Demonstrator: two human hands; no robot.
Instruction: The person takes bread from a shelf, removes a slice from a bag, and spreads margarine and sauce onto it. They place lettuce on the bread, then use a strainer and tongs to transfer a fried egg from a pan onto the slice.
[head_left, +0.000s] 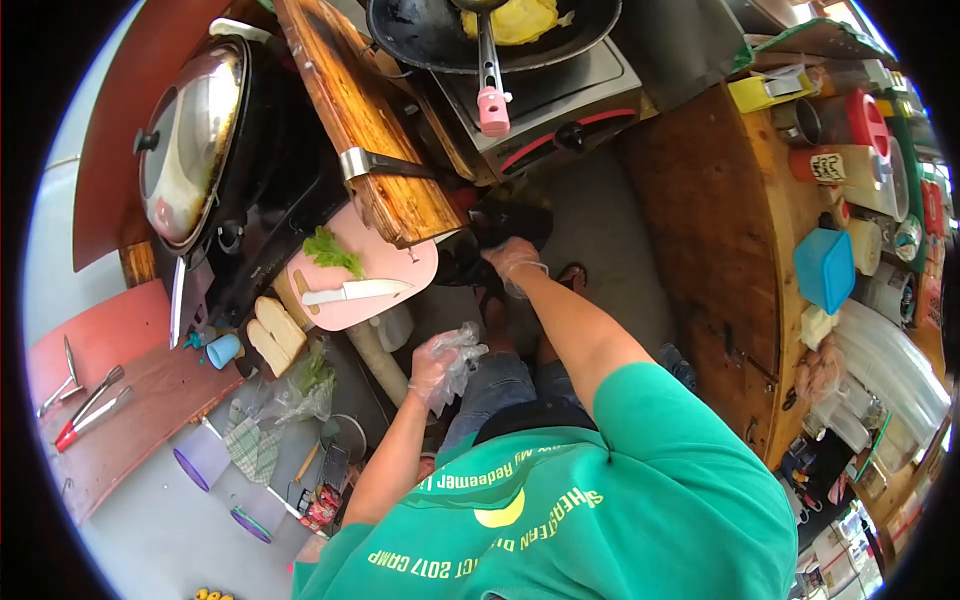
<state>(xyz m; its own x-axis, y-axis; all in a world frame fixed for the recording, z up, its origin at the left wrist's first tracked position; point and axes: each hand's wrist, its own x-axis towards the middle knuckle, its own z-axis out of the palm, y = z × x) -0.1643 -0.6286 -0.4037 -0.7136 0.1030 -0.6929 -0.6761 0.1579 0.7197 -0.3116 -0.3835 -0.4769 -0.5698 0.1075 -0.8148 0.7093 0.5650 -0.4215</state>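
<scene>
My left hand, in a loose clear plastic glove, is held in front of my legs. Crumpled plastic around its fingers hides how they are bent. My right hand, also gloved, reaches forward, fingers curled beside a black plastic bag; what they hold, if anything, is hidden. Left of the hands, a pink cutting board carries a green lettuce leaf and a white-handled knife. Bread slices lie close to the board's lower left.
A wok with yellow egg and a pink-handled ladle sits on a stove. A wooden plank juts above the board. Left are a lidded black pan and tongs; right, a wooden cabinet.
</scene>
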